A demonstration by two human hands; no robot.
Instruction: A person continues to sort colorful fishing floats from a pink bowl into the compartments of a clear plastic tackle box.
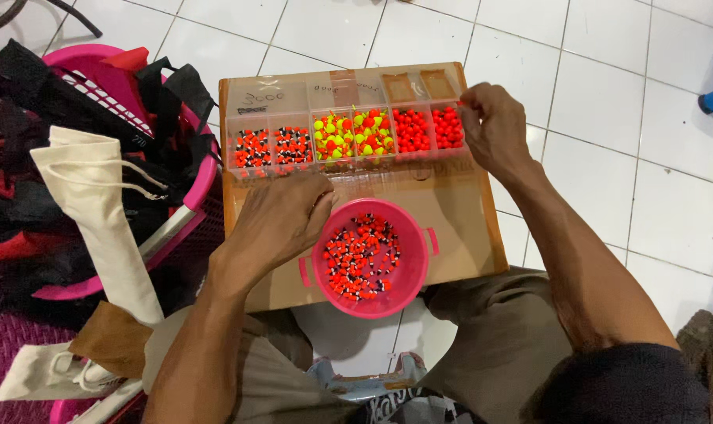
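Two hands work over a cardboard sheet (458,228) laid across the person's lap. The left hand (282,220) rests knuckles-up at nine o'clock of a pink bowl (415,271), its fingers curled at the rim; whether they pinch a bead I cannot tell. The bowl holds a heap of orange, black and white beads (360,257). At twelve o'clock of the bowl lies a clear compartment box (348,133): matching striped beads in its left cells, yellow and orange ones in the middle, plain red ones on the right. The right hand (494,129) sits at the box's three o'clock end, fingertips closed on its edge, seemingly steadying it. The step looks like sorting, with beads passing between bowl and striped cells. A next move would call for a fine pinch and a short carry. At nine o'clock of the sheet a pink basket (203,180) holds dark cloth.
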